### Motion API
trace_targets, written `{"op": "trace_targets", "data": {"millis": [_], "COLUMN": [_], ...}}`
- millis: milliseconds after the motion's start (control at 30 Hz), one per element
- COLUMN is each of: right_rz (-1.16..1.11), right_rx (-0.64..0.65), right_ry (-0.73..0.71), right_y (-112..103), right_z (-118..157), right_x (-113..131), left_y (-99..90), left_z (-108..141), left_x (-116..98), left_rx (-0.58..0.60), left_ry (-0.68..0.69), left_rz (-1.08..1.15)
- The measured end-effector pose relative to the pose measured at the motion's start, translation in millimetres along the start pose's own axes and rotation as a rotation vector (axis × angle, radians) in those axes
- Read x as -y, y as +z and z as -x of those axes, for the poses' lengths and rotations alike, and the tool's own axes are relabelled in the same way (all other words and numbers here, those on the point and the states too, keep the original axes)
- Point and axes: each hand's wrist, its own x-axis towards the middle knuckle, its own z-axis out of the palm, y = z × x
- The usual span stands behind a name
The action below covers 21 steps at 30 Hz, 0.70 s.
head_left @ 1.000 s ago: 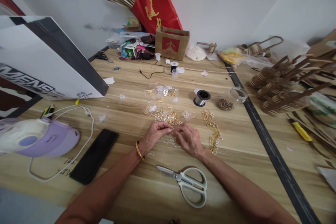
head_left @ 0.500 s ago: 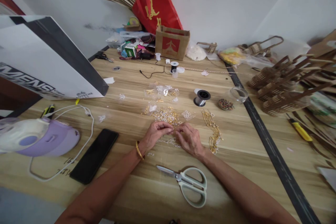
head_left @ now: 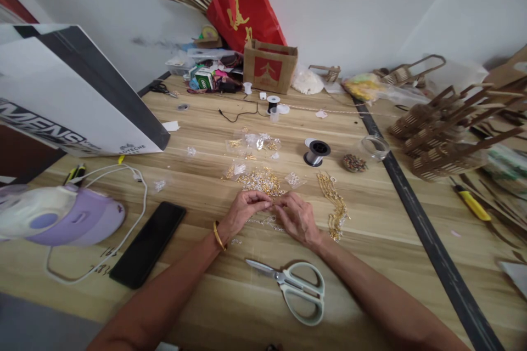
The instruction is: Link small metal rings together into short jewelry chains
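Note:
My left hand (head_left: 244, 213) and my right hand (head_left: 298, 218) meet fingertip to fingertip above the wooden table. Both are pinched closed; whatever lies between the fingers is too small to make out. Just beyond them is a pile of small gold and silver pieces (head_left: 260, 180). A silver chain (head_left: 263, 221) lies below the fingertips. To the right of my right hand rests a bundle of gold chains (head_left: 335, 205). Scissors (head_left: 294, 288) with pale handles lie nearer to me, blades pointing left.
A black phone (head_left: 148, 244) and a purple-white device (head_left: 78, 215) with a white cable are at left. A wire spool (head_left: 317, 152), a glass jar (head_left: 374, 149) and beads (head_left: 354, 163) stand beyond my right hand. Woven baskets (head_left: 440, 142) and a yellow cutter (head_left: 472, 204) are at right.

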Motion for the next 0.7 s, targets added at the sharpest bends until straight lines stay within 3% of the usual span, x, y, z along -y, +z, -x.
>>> {"op": "trace_targets", "data": {"millis": [700], "right_rz": [-0.022], "right_rx": [0.008], "right_ry": [0.021], "right_y": [0.9], "right_z": [-0.1], "right_x": [1.6], "left_y": [2.1], "left_z": [0.6], "left_x": [-0.7], "left_rx": [0.036], "left_ry": [-0.022], "left_rz": [0.034]}}
